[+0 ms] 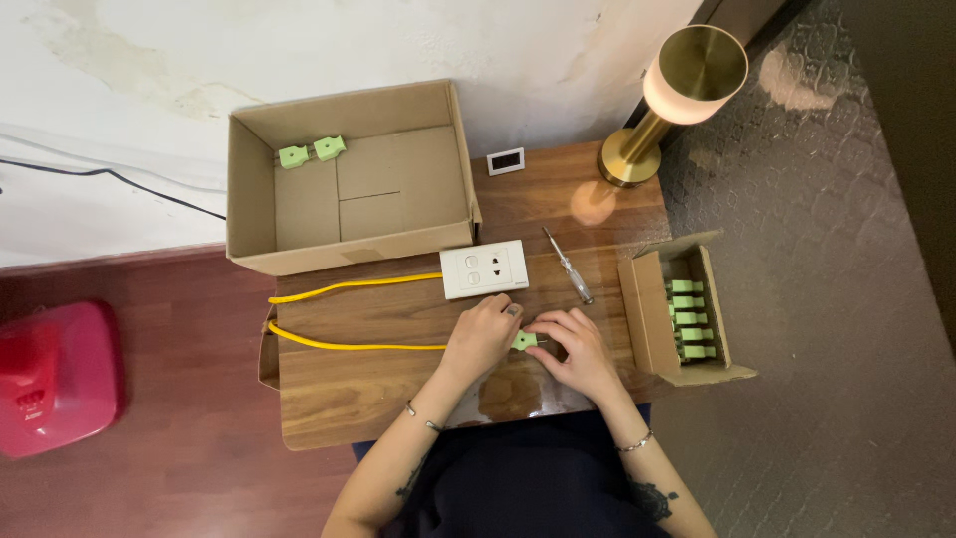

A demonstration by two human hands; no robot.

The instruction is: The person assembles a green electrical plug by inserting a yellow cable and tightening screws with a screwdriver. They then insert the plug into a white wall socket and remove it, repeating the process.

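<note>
Green plug (525,340) was gripped between left hand (482,335) and right hand (577,348); yellow cable (344,344) was laid alongside.

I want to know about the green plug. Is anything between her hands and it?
No. Both the left hand and the right hand already touch the green plug on the wooden table. The white socket and the screwdriver lie farther back, apart from it.

A small wooden table (349,389) stood against a stained white wall (299,50), with reddish wood floor (179,478) on one side and grey patterned carpet (846,299) on the other; a brass lamp (677,90) glowed at its corner
</note>
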